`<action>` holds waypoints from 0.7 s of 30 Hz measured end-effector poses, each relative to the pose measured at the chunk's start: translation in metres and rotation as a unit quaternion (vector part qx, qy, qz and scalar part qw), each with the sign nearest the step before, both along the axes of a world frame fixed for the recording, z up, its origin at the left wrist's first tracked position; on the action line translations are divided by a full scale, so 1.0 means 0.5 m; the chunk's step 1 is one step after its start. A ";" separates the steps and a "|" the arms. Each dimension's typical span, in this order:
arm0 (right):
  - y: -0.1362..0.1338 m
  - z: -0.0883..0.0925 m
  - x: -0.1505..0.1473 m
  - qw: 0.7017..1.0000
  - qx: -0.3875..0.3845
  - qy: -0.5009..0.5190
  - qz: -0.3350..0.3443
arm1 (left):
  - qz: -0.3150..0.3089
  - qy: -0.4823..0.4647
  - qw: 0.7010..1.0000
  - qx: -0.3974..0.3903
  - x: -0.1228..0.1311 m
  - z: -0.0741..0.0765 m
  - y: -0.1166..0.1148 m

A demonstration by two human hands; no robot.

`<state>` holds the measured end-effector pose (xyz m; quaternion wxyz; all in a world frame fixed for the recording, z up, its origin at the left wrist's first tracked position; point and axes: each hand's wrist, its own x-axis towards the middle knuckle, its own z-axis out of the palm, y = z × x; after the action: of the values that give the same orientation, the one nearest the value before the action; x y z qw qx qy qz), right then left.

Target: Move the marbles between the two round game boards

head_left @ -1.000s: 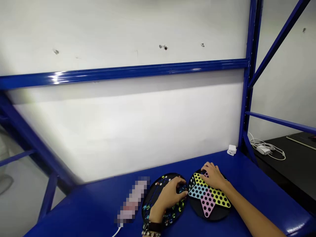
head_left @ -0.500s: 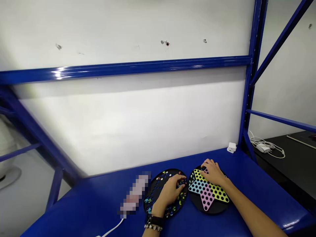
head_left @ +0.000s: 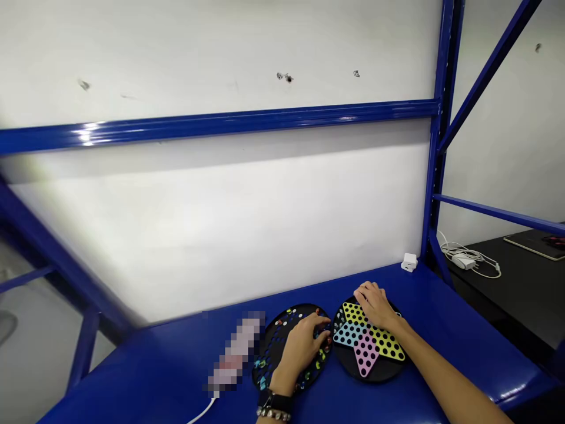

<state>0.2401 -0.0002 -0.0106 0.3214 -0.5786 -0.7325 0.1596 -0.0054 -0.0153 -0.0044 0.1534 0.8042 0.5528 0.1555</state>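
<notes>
Two round black boards lie side by side on a blue shelf. The left board (head_left: pixel 276 341) holds several small coloured marbles. My left hand (head_left: pixel 302 347) rests on it, fingers curled down among the marbles near its right rim; whether it grips one is hidden. The right board (head_left: pixel 366 347) carries a star of yellow, blue and pink fields full of holes. My right hand (head_left: pixel 374 303) lies on that star's far point, fingers bent down onto the holes. A dark wristband and bead bracelet (head_left: pixel 272 407) sit on my left wrist.
A blurred pale object (head_left: pixel 233 356) with a white cable (head_left: pixel 203 410) lies left of the boards. A white plug block (head_left: pixel 409 262) sits at the shelf's back right by the blue upright (head_left: pixel 435 171). Beyond it, a black table (head_left: pixel 507 294) holds a charger with coiled cable (head_left: pixel 468 262).
The view has shifted slightly, so the boards sit a little further left in frame. Both hands stay on their boards with only small finger movements.
</notes>
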 end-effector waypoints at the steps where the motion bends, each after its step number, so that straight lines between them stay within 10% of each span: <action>1: -0.002 0.002 -0.003 1.000 0.007 0.004 0.004 | 0.003 0.001 1.000 0.001 0.002 0.003 -0.001; 21: -0.050 0.003 -0.090 0.989 -0.007 0.048 0.143 | -0.054 -0.131 0.977 0.158 0.063 0.017 -0.028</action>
<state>0.1949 -0.0254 -0.0090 0.3258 -0.4623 -0.7901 0.2366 0.0262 -0.0295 0.0041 0.1037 0.8197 0.4522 0.3359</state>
